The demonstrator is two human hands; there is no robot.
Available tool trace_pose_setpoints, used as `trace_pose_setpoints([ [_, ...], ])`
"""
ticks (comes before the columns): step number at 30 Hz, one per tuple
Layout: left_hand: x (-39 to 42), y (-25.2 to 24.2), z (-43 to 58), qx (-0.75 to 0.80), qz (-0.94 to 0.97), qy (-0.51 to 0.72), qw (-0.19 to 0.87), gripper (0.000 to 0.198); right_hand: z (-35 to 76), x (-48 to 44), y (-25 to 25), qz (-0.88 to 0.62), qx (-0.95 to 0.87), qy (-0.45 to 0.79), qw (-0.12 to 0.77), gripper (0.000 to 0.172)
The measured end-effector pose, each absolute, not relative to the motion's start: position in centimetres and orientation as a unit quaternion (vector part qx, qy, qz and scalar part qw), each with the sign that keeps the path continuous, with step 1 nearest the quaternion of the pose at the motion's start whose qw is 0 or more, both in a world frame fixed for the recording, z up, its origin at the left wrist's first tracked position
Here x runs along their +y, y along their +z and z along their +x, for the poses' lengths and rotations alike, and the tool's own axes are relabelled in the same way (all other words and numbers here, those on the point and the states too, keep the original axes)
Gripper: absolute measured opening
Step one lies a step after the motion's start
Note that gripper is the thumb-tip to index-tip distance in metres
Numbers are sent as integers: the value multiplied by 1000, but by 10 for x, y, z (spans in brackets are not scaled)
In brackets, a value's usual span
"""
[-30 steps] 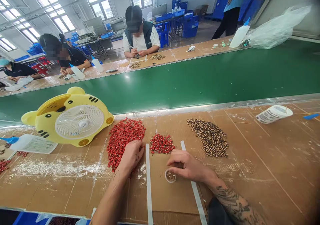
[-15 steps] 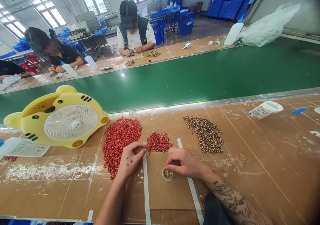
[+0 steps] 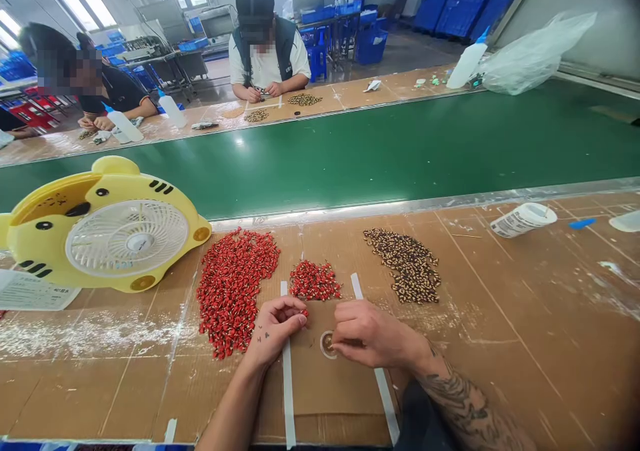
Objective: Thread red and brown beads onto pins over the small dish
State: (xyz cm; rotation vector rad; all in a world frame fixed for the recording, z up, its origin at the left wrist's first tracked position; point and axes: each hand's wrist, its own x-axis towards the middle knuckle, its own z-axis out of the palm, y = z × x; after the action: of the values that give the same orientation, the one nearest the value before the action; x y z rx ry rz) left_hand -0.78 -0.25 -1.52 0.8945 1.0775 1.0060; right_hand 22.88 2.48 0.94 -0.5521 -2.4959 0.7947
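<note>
My left hand [image 3: 279, 325] is closed in a pinch, with a small red piece [image 3: 305, 313] at its thumb and fingertip. It hovers at the left strip of white tape [image 3: 287, 384], just below a small heap of red pieces [image 3: 315, 281]. My right hand [image 3: 367, 334] is also closed, its fingertips at the right rim of a small clear round dish [image 3: 324, 352]. Whatever those fingers grip is hidden. The dish rests on a cardboard sheet [image 3: 335, 391] between two tape strips.
A larger red heap [image 3: 235, 291] lies left, a heap of dark-and-gold pieces [image 3: 407, 264] right. A yellow fan [image 3: 200, 233] and a white tub [image 3: 523, 221] stand on the cardboard-covered table. Beyond the green belt [image 3: 400, 151], a person [image 3: 267, 51] works at another bench.
My left hand has moved right and slightly down, away from the small red heap, with a red piece now showing in its pinch. My right hand remains by the dish. The view has shifted slightly.
</note>
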Motion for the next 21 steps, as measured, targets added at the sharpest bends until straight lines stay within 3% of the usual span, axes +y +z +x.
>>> trace_pose_setpoints([
  [3,-3,-18,-9,465,385,452,656,18,227,24,6,-230,-902,266,253,25],
  [8,-4,-19,-9,460,401,444,656,17,226,25,5,-197,-892,320,252,22],
  [21,-6,-9,-4,482,438,438,620,18,224,24,10,-213,-882,327,263,23],
])
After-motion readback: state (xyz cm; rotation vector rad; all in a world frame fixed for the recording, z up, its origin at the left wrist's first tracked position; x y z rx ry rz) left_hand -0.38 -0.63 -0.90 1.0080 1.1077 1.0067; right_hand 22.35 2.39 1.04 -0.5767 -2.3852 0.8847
